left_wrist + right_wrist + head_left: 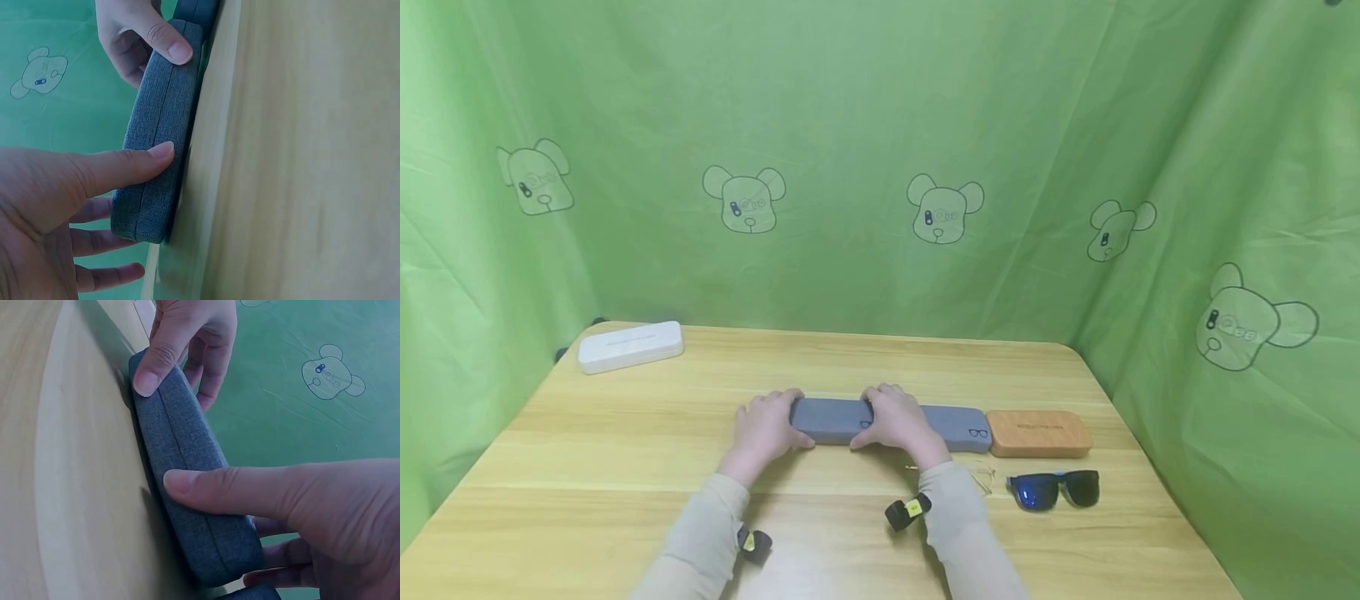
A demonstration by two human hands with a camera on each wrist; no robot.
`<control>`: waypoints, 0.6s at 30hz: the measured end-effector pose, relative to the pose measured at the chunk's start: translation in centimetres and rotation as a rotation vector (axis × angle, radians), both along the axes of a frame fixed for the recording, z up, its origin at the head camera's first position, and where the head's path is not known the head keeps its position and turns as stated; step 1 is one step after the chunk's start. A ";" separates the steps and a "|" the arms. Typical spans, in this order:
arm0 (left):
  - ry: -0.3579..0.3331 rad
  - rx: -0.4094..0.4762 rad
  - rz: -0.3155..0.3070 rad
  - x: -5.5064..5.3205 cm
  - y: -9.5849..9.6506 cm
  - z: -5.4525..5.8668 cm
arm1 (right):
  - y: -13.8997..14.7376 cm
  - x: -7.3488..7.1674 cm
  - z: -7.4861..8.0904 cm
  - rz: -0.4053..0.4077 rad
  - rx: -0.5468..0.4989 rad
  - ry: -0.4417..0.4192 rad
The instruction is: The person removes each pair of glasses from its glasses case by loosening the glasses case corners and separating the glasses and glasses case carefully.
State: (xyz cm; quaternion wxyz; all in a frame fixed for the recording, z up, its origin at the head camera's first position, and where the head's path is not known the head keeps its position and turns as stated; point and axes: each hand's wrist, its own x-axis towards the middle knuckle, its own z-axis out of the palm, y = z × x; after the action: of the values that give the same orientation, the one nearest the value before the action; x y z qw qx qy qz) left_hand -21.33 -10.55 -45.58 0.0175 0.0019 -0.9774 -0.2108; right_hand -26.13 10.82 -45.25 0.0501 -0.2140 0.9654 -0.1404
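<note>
A blue-grey fabric glasses case (829, 419) lies lengthwise across the middle of the table, closed, with a seam along its front side. At its left end my left hand (765, 429) grips it, thumb on the near side and fingers round the far side. My right hand (897, 422) holds the other end in the same way, covering part of the case. In the left wrist view both thumbs press the side of the glasses case (156, 119). A second grey glasses case (955, 427) with a small glasses print lies just right of my right hand.
An orange glasses case (1040, 435) sits against the second grey one. Nearer are dark sunglasses (1037, 493) and thin-framed glasses (985, 480), partly behind my right sleeve. A white glasses case (631, 347) lies at the back left corner. Green curtains surround the table (587, 467).
</note>
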 end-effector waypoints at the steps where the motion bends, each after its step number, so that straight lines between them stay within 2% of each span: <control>1: 0.006 -0.002 -0.002 0.0 0.1 0.0 | 0.1 0.0 0.1 -0.001 0.004 -0.006; 11: 0.023 0.003 -0.008 0.2 0.6 -0.2 | 0.4 0.3 0.6 0.002 0.021 -0.026; 18: -0.003 0.022 -0.024 0.3 0.6 0.0 | 0.5 0.4 0.6 0.027 0.046 -0.023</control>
State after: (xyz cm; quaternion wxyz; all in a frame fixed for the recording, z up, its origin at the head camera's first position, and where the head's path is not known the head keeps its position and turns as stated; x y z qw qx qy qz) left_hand -20.98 -9.93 -45.55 0.0134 -0.0091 -0.9750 -0.2217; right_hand -25.69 11.35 -44.60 0.0681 -0.2242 0.9648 -0.1198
